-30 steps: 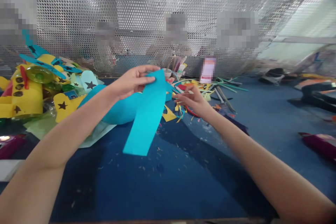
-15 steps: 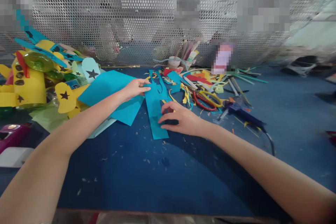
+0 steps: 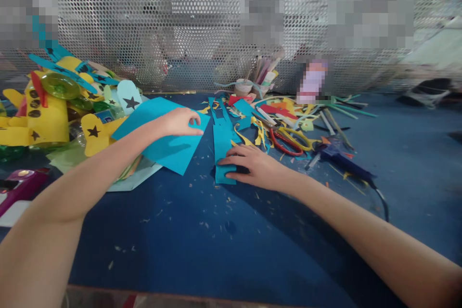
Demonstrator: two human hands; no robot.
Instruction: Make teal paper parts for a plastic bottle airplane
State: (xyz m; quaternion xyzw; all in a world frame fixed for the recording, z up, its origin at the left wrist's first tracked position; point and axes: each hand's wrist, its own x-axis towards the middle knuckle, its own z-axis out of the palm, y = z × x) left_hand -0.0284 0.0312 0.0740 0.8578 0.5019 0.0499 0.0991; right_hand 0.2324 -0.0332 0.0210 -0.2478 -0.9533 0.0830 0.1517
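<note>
My left hand [image 3: 181, 121] hovers over a large blue sheet of paper [image 3: 169, 154], its fingers curled but apart, with nothing between them. To its right, a narrow blue paper strip [image 3: 221, 142] lies on the table. The fingers of my right hand [image 3: 250, 166] are spread across the strip's lower part and rest on it. Beyond the strip are blue paper offcuts [image 3: 220, 110] with curved cut edges. Red-handled scissors [image 3: 285, 143] and yellow-handled scissors [image 3: 301, 140] lie to the right of my right hand.
A blue glue gun [image 3: 342, 161] with a cord lies at right. Yellow and blue paper crafts with black stars [image 3: 50, 115] pile up at left, near a purple tool [image 3: 27, 185]. Cups with brushes [image 3: 243, 87] stand at the back by a perforated metal screen [image 3: 202, 24].
My left hand has let go of the strip's upper end and moved left over the large sheet. My right hand has come down onto the strip.
</note>
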